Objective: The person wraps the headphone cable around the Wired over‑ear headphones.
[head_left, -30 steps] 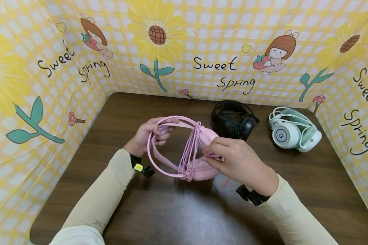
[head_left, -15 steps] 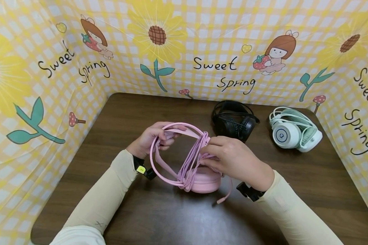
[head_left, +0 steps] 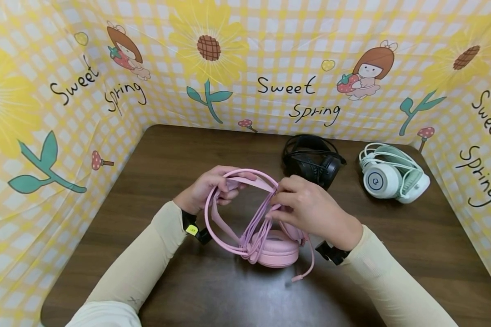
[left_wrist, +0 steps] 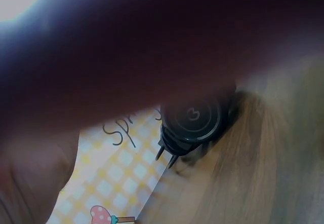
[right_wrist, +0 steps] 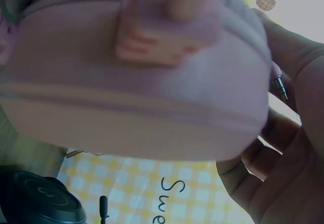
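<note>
A pink headset [head_left: 276, 255] hangs tilted over the table, its thin cable [head_left: 258, 221] wound in several loops across the headband. My left hand [head_left: 207, 187] grips the headband at its left end, thumb and fingers around band and strap. At the upper right of the loops, the curled fingers of my right hand [head_left: 311, 206] pinch the cable near one earcup. In the right wrist view, a large pink earcup [right_wrist: 142, 107] fills the middle, and a small metal plug [right_wrist: 281, 88] pokes out beside the fingers. A microphone boom [head_left: 307, 271] dangles below. Dark blur covers much of the left wrist view.
Behind my right hand lies a black headset [head_left: 314, 164] with its cord bundled. A mint and white headset [head_left: 378, 180] rests farther right on the brown wooden table [head_left: 393, 254]. A yellow checked cloth wall [head_left: 262, 104] stands around the back and sides.
The pink headset has moved toward the table's front and slightly right, with both hands. Its lower earcup now shows more fully, and the microphone boom has swung into view below.
</note>
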Available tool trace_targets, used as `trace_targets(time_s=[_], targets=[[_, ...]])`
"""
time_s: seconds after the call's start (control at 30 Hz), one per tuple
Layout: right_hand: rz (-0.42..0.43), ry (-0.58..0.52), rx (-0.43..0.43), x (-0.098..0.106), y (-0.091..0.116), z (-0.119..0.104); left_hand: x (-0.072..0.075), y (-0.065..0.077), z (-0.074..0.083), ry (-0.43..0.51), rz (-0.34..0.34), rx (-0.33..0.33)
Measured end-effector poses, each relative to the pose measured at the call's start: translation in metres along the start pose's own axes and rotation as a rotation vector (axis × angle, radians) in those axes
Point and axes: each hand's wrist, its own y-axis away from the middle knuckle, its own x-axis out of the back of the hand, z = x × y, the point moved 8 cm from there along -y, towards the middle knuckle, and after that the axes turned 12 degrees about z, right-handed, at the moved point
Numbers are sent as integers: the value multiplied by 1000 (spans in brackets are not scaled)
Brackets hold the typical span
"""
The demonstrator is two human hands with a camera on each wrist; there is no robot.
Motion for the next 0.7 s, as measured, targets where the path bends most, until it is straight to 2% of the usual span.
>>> trace_targets(time_s=[0.27, 0.43, 0.57, 0.7], targets=[[-18, -32, -196, -8, 4, 18, -3, 1, -2, -13, -4, -3], [-127, -39, -389, -21, 11, 31, -4, 1, -1, -33, -18, -12], [-216, -130, -538, -33, 20, 41, -5, 2, 0, -54, -36, -21], [-229, -265, -623, -47, 27, 49, -5, 4, 0, -82, -44, -21]])
